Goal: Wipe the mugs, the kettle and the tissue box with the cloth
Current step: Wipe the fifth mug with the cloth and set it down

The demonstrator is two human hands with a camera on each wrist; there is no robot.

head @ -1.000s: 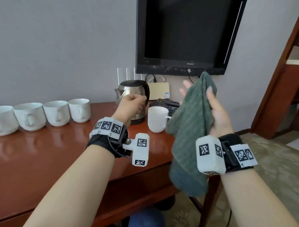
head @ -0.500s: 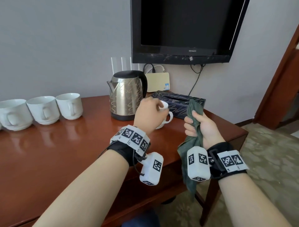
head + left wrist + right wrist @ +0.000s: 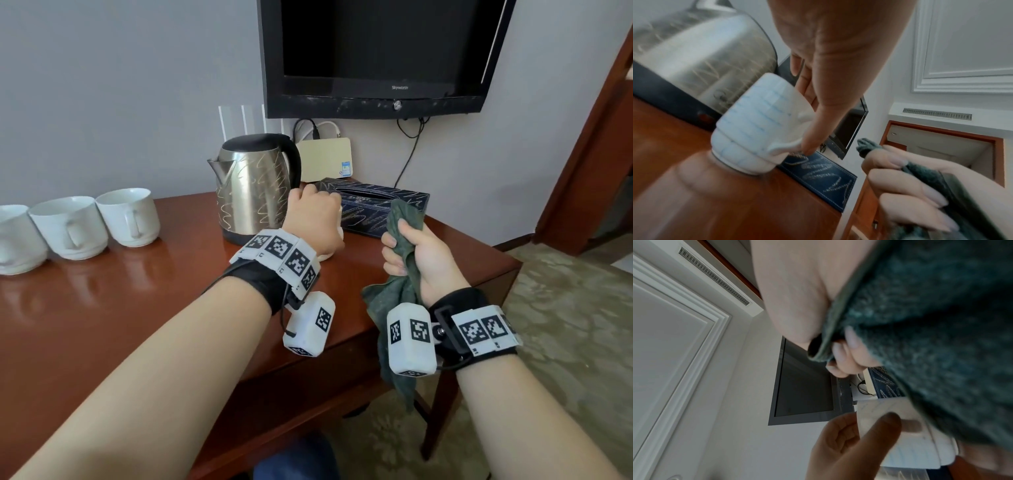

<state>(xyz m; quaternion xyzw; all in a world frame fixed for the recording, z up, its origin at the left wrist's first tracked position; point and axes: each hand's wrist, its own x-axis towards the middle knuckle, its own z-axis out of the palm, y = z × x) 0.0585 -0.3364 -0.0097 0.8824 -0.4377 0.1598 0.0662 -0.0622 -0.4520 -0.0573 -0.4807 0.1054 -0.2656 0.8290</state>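
Your left hand [image 3: 818,68] grips the mug [image 3: 756,123] by its handle, tilted at the table [image 3: 102,325] beside the kettle [image 3: 255,186]. Your right hand [image 3: 418,253] clenches the cloth [image 3: 404,219]. A loose handle hold could let it slip or knock the kettle.

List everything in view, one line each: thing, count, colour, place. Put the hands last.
Mugs in row: three, white, table's left side.
Held mug: one, white with faint blue lines, on the table by the kettle.
Kettle: one, steel with black lid and handle, table centre back.
Tissue box: one, dark blue, right of the kettle.
Cloth: one, dark green, hanging from the right hand.
Table: one, reddish wood.
Television: one, black, on the wall.
Box with cables: one, cream, behind the kettle.
Left hand: on the held mug.
Right hand: gripping the cloth.
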